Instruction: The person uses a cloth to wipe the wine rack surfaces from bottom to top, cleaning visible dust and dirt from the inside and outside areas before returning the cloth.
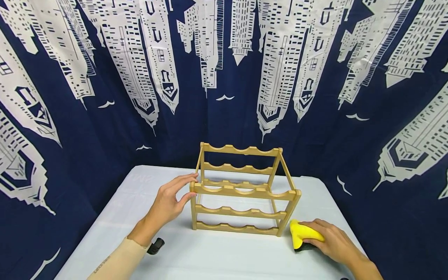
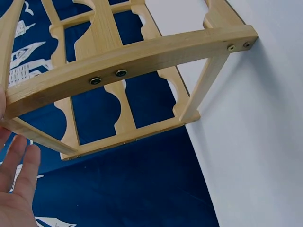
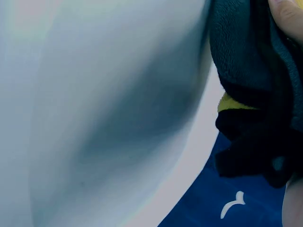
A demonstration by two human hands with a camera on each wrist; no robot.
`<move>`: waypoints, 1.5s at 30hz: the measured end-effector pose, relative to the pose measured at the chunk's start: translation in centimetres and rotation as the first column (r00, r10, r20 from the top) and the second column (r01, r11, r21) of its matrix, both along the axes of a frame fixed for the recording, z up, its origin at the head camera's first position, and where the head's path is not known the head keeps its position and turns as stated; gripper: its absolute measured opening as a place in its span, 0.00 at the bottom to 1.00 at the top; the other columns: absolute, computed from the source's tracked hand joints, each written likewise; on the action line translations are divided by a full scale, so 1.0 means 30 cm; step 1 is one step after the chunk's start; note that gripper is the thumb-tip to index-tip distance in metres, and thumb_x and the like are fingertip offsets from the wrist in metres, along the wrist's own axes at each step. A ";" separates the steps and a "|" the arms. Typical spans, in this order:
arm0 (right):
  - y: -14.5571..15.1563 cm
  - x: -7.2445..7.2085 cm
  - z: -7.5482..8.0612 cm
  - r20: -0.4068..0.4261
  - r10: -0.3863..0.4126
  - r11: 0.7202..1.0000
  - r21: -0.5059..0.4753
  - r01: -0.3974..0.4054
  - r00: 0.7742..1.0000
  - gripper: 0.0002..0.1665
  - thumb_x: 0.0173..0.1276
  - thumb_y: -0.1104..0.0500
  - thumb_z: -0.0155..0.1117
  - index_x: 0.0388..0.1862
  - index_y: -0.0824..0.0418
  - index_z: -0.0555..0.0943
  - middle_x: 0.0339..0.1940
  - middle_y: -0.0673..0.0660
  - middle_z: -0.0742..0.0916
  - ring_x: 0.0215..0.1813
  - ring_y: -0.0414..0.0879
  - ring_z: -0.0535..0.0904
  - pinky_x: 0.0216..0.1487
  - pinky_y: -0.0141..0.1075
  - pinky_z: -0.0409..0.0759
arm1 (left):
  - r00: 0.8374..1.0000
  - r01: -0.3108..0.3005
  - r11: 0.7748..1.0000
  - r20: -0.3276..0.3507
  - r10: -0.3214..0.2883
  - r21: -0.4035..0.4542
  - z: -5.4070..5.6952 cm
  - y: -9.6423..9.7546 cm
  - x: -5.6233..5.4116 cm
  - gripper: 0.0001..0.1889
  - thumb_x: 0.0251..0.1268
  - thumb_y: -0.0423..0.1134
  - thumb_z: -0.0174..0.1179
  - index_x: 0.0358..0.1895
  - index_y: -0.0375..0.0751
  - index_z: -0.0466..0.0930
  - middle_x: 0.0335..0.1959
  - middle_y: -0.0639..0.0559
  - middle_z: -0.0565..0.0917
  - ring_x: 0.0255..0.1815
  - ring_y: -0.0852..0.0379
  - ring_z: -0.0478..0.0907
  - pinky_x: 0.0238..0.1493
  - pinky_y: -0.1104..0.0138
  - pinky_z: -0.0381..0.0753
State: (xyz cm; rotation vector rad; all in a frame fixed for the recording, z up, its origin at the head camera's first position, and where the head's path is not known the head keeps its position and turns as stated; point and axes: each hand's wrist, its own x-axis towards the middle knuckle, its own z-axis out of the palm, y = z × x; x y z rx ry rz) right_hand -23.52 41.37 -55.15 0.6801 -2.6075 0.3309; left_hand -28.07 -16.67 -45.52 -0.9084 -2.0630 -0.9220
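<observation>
A light wooden wine rack (image 1: 241, 212) with scalloped rails stands on the white table. My left hand (image 1: 171, 198) holds its upper front left corner, the thumb at the front and the fingers behind the post. In the left wrist view, the rack's side frame (image 2: 156, 54) with its screw heads shows close, and fingertips (image 2: 27, 163) are below it. To the right of the rack, my right hand (image 1: 329, 237) grips a yellow cloth (image 1: 304, 232) with a dark underside, close to the tabletop. In the right wrist view, the cloth's dark grey plush side (image 3: 241, 52) hangs down, partly hidden behind a black strap.
The white table (image 1: 210, 256) has rounded far corners just behind the rack. Dark blue fabric (image 1: 231, 116) printed with white buildings hangs behind and at both sides. A small black device (image 1: 155, 245) shows beside my left forearm.
</observation>
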 end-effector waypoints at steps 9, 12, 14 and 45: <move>-0.089 0.037 0.075 0.039 0.046 0.999 0.005 -0.046 0.998 0.28 0.55 0.39 0.96 0.53 0.33 0.90 0.48 0.34 0.95 0.45 0.26 0.85 0.41 0.37 0.90 | 0.999 0.013 0.999 -0.045 -0.011 0.033 0.010 0.003 -0.002 0.26 0.59 0.21 0.85 0.62 0.33 0.92 0.67 0.38 0.94 0.67 0.37 0.93 0.82 0.82 0.75; -0.120 0.043 0.099 0.076 0.080 0.996 0.021 -0.082 0.994 0.26 0.59 0.36 0.93 0.53 0.34 0.91 0.48 0.34 0.94 0.45 0.26 0.85 0.40 0.36 0.90 | 0.998 0.020 0.999 -0.060 -0.017 0.046 0.006 0.004 -0.007 0.26 0.57 0.20 0.85 0.61 0.33 0.93 0.65 0.37 0.95 0.66 0.37 0.93 0.82 0.81 0.76; -0.136 0.049 0.111 0.088 0.100 0.994 0.034 -0.104 0.991 0.24 0.61 0.35 0.91 0.53 0.35 0.92 0.47 0.33 0.94 0.43 0.25 0.83 0.39 0.36 0.89 | 0.998 0.027 0.998 -0.058 -0.024 0.052 0.003 0.006 -0.008 0.26 0.58 0.20 0.85 0.61 0.33 0.93 0.65 0.37 0.95 0.65 0.37 0.93 0.82 0.81 0.76; -0.735 -0.040 0.053 -0.246 0.411 0.911 0.076 -0.406 0.878 0.35 0.59 0.43 0.97 0.62 0.45 0.91 0.52 0.43 0.97 0.48 0.42 0.96 0.45 0.37 0.96 | 0.999 0.011 0.999 0.042 -0.009 -0.043 0.050 -0.008 0.011 0.25 0.58 0.25 0.88 0.59 0.39 0.93 0.64 0.44 0.96 0.66 0.43 0.95 0.76 0.85 0.77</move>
